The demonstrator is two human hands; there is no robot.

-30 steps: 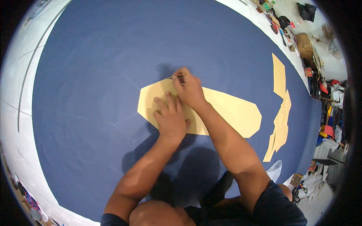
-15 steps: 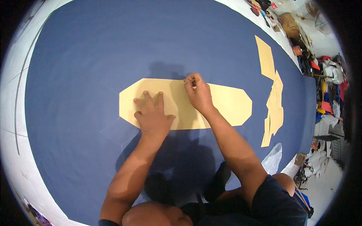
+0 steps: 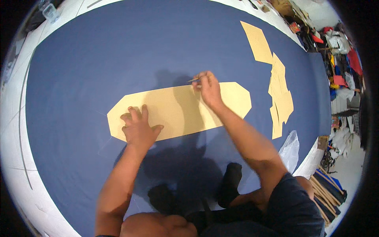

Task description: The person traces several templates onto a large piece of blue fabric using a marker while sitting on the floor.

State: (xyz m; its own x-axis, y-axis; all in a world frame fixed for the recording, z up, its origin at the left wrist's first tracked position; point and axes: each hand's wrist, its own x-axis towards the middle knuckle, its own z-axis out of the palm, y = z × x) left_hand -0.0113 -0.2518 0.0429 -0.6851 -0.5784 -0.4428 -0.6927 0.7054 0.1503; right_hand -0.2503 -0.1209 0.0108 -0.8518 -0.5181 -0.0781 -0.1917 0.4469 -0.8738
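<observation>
A long yellowish card pattern piece with cut-off corners lies flat on dark blue fabric. My left hand presses on its left part, palm down with fingers spread. At the far long edge, my right hand pinches a slim pencil. The pencil's tip points left, just beyond the card's edge; whether it touches the fabric I cannot tell. Faint pale lines run on the fabric near the card's left end.
More yellowish card pieces lie overlapping on the right, below a separate four-sided piece. A clear plastic bag rests at the fabric's right edge. My feet are on the fabric. Assorted clutter and wooden sticks stand beyond.
The whole view has turned and shifted, so the card appears tilted. My right hand has turned, and the pencil now points left and slightly down. My left hand stays flat on the card.
</observation>
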